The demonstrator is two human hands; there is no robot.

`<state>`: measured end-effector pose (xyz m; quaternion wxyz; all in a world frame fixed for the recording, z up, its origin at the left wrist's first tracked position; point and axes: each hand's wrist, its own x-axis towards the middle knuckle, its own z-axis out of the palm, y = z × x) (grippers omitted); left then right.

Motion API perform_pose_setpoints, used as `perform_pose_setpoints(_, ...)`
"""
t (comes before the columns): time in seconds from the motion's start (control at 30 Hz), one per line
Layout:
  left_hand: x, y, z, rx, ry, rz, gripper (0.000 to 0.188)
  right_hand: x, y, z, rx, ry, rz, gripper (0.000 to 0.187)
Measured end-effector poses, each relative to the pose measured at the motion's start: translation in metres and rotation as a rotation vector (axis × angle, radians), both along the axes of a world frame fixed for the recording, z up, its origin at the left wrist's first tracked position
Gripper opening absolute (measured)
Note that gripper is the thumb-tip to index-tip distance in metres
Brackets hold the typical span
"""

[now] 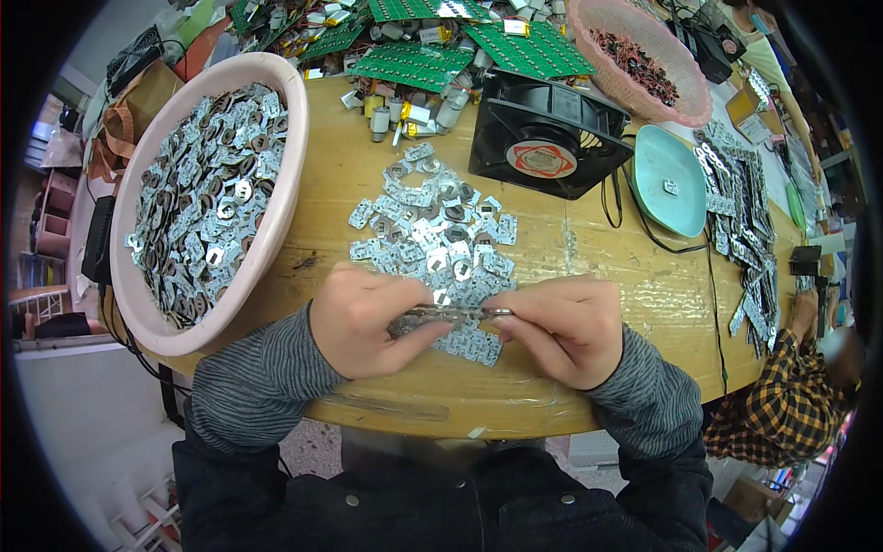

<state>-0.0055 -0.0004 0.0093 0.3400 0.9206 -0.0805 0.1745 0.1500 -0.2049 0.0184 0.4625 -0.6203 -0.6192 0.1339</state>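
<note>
A thin strip of small silver plates (pixel 430 318), seen nearly edge-on and somewhat blurred, spans the gap between my hands. My left hand (pixel 368 319) is closed, thumb and fingers pinching the strip's left part. At its right end, my right hand (pixel 572 329) grips it between thumb and forefinger. Below and beyond the strip lies a loose pile of small silver plates (pixel 432 213), some with round dark parts. A few more plates (pixel 474 344) show just under my fingers, nearer the table's front edge.
A big pale pink basin (pixel 296 138) full of similar plates stands left. Beyond the pile are a black fan (pixel 549 133), green circuit boards (pixel 414 66) and small motors (pixel 379 121). A turquoise tray (pixel 664 161), a pink basket (pixel 694 109) and silver strips (pixel 754 239) lie right, near a person in a checked shirt (pixel 782 400).
</note>
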Motion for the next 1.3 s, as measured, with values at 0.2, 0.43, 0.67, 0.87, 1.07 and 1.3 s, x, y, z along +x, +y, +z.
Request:
perform_pose_setpoints(0.2,0.000,0.003,-0.005,0.031,0.023,-0.076,0.018,0.000,0.000,-0.008,-0.027,-0.112,0.064,0.022)
perform_pose_setpoints(0.43,0.000,0.003,-0.006,0.028,0.032,-0.076,0.018,-0.012,0.000,-0.008,0.034,-0.279,0.049,0.029)
perform_pose_setpoints(0.67,0.003,0.006,-0.008,0.002,-0.045,-0.252,0.023,-0.006,-0.003,-0.004,-0.019,-0.024,0.165,0.024)
perform_pose_setpoints(0.87,0.002,0.007,-0.004,-0.082,0.022,-0.324,0.023,-0.002,-0.002,-0.002,-0.079,0.193,0.243,0.017)
perform_pose_setpoints(1.07,0.000,0.005,-0.001,-0.170,0.130,-0.317,0.020,-0.001,-0.002,-0.002,-0.140,0.405,0.271,0.015)
perform_pose_setpoints(1.3,-0.001,0.002,-0.007,-0.173,0.172,-0.203,0.020,-0.009,-0.003,-0.011,-0.069,0.082,0.042,0.015)
